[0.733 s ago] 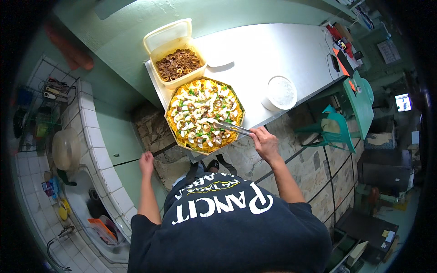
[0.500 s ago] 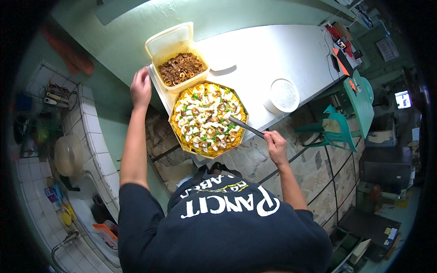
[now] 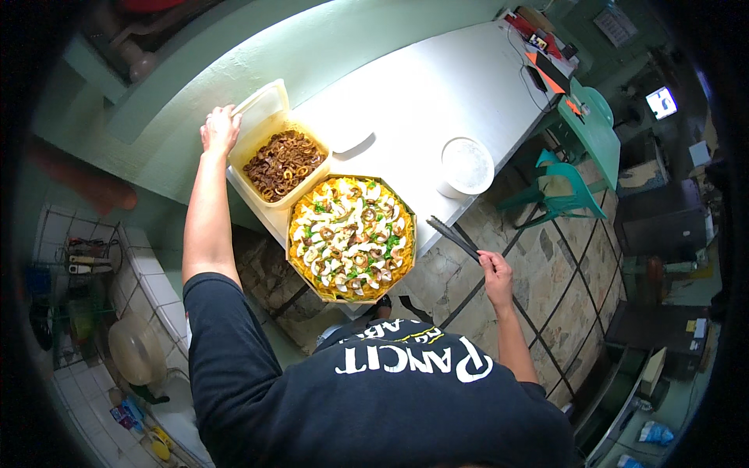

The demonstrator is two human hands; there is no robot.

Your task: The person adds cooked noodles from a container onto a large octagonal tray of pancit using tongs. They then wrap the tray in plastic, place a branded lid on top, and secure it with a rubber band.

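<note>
My left hand (image 3: 221, 131) is closed on the near-left edge of a pale yellow lid (image 3: 267, 105). That lid stands tilted up behind a yellow plastic tub (image 3: 240, 170) on the table's left end. Dark brown cooked pieces, some ring-shaped (image 3: 285, 165), lie in the tub. Right beside it sits an octagonal tray (image 3: 292, 277) of orange noodles topped with white slices, brown rings and chopped greens (image 3: 353, 238). Out to the right of the tray, my right hand (image 3: 496, 273) grips black tongs (image 3: 454, 237), whose tips hang apart from the food with nothing visible in them.
A round white tub (image 3: 466, 165) stands near the white table's (image 3: 406, 93) front edge. Behind the yellow tub is a flat white piece (image 3: 353, 139). A green plastic chair (image 3: 563, 191) stands to the right, and a tiled sink counter (image 3: 148, 269) to the left.
My left hand has moved from beside the yellow tub up to its lid, which it now grips. My right hand has drawn the tongs away from the noodles to the right. The view has shifted.
</note>
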